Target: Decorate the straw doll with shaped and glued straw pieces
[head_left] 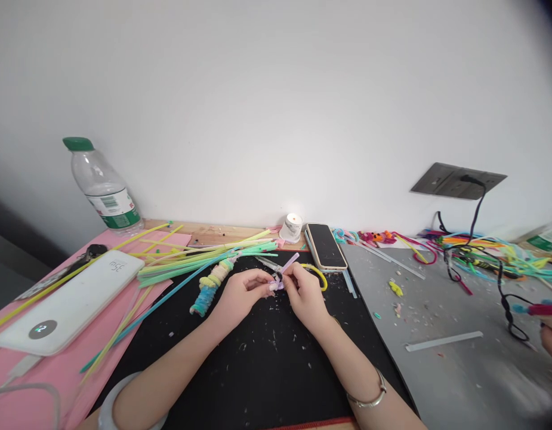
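Over the black mat (258, 370), my left hand (251, 289) and my right hand (305, 295) meet with their fingertips pinched together. Between them is a lilac pipe cleaner (290, 263), one straight end sticking up to the right and a small bent part at the left fingertips. Just behind my fingers lie metal scissors (269, 263), partly hidden by the hands. A yellow loop (321, 278) curves out beside my right hand; whether it belongs to the scissors I cannot tell. Left of my left hand rests a coiled blue, yellow and pink pipe-cleaner piece (212, 283).
Pipe cleaners (204, 263) spread at the left by a white power bank (74, 301) and a bottle (105, 188). A paper cup (291, 228) and phone (326, 246) stand behind. Glue sticks (443, 341) and a black cable (475, 221) are right, near another person's hand (551, 341).
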{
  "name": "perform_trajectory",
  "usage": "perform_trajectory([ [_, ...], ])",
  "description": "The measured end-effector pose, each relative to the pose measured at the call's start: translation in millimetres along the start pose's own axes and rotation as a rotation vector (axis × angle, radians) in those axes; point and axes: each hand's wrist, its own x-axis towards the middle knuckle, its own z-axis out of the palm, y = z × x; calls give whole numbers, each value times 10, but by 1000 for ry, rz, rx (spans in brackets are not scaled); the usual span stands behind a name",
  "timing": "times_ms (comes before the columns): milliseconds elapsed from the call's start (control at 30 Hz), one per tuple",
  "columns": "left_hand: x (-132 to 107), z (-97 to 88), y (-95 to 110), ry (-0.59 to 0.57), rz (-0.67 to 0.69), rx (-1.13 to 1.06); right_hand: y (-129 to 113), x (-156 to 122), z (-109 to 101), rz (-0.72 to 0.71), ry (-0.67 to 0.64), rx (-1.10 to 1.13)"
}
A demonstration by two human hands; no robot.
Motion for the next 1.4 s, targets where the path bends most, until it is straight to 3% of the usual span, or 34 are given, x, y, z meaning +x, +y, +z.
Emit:
perform_trajectory([
  [400,-1,2,10,7,37,75,25,-15,20,10,13,-5],
  [867,-17,-31,20,168,263,266,-66,28,-33,-89,7,70],
  [1400,22,-24,8,162,268,140,-69,-5,-15,-49,0,69],
])
